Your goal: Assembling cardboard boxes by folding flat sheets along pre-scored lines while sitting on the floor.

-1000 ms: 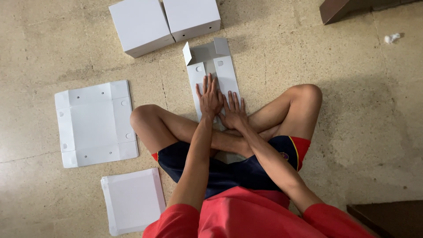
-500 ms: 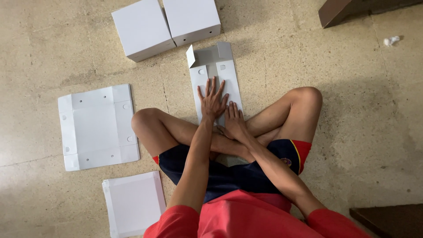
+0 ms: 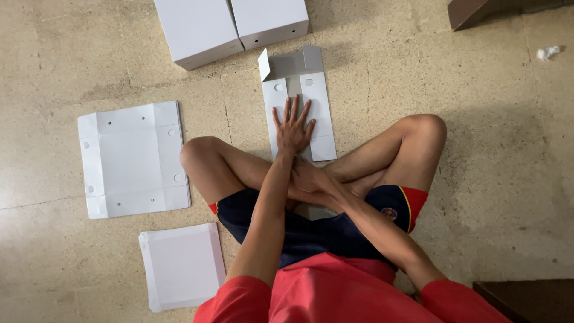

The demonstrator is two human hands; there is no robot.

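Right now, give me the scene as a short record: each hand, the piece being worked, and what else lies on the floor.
left hand: flat, fingers spread, pressing on the cardboard blank
right hand: nearer the body, at the blank's near end, over the crossed legs
cardboard blank: white, on the floor, far flaps raised
flat sheet: left, unfolded
folded piece: lower left
finished boxes: two, top
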